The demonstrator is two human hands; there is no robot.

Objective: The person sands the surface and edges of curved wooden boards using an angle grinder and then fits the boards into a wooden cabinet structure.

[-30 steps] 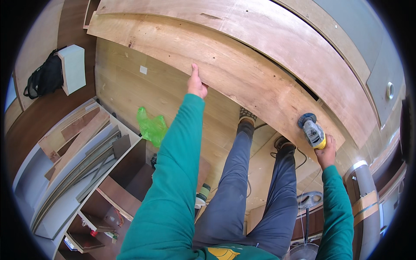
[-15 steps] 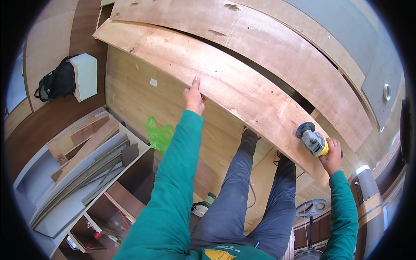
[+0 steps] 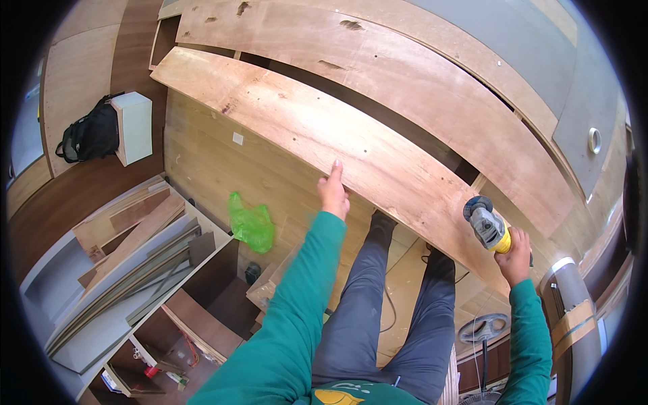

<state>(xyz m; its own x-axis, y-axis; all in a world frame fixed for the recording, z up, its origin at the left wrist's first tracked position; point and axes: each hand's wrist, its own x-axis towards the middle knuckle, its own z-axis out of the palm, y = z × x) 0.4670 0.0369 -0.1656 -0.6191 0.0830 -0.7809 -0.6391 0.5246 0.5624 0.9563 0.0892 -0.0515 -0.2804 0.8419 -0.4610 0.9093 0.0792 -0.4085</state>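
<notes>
A long, pale wooden board [image 3: 290, 135] runs slantwise in front of me, from the far left to the near right. My left hand [image 3: 334, 194] is closed on its near edge, thumb on top and the other fingers mostly hidden beneath. At the board's right end my right hand [image 3: 516, 258] is wrapped round the yellow and grey body of an angle grinder [image 3: 489, 228]. The grinder's dark round disc [image 3: 477, 206] faces the board; whether it touches the wood I cannot tell.
Behind the board lies a wider plywood panel [image 3: 405, 74], with a dark gap between. A green plastic bag [image 3: 251, 223] lies on the floor at left, near a cabinet frame holding wood strips [image 3: 128, 290]. A pedestal fan [image 3: 483, 328] stands at lower right. A black backpack [image 3: 91, 135] is at far left.
My left hand has slid rightward along the board's near edge. The gap behind the board's left part has widened. My right hand keeps the grinder near the right end, slightly shifted.
</notes>
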